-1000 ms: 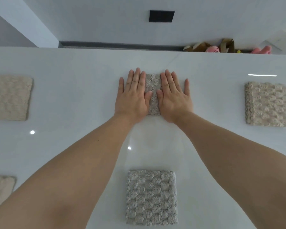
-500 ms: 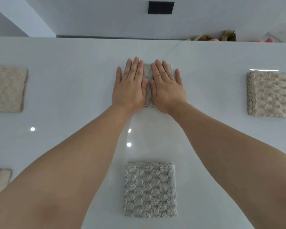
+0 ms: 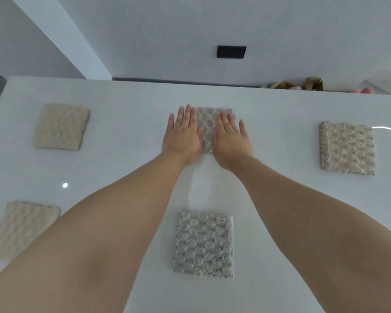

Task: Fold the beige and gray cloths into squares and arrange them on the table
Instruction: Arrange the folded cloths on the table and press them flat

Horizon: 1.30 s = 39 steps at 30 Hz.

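A folded gray cloth (image 3: 207, 127) lies at the far middle of the white table (image 3: 127, 123). My left hand (image 3: 182, 136) and my right hand (image 3: 230, 138) press flat on it side by side, fingers straight, covering most of it. A second gray square (image 3: 203, 243) lies near me between my forearms. Beige squares lie at the far left (image 3: 61, 127), the near left (image 3: 20, 229) and the right (image 3: 347, 149).
Beyond the table's far edge stand cardboard pieces (image 3: 312, 84) and pink items (image 3: 363, 90) against the wall. A black panel (image 3: 231, 51) is set in the wall. The table's left edge shows at the far left.
The camera has tilted up and back, so more of the table and wall shows. My hands stay flat on the far gray cloth, spread slightly further apart.
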Each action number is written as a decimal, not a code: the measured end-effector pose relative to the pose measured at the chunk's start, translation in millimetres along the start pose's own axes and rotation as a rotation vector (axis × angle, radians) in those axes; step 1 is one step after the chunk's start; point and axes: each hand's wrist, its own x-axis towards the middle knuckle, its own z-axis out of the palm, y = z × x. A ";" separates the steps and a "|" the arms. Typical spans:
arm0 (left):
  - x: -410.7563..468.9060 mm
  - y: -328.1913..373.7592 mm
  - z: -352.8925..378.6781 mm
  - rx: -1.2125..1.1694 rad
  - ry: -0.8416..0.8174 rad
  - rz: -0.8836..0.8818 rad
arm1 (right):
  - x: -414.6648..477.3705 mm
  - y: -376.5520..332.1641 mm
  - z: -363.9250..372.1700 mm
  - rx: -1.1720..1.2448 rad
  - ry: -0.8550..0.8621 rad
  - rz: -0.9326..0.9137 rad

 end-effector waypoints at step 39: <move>-321.9 -418.0 50.0 -0.085 0.033 0.070 | -186.4 -449.2 168.2 0.033 -0.091 -0.069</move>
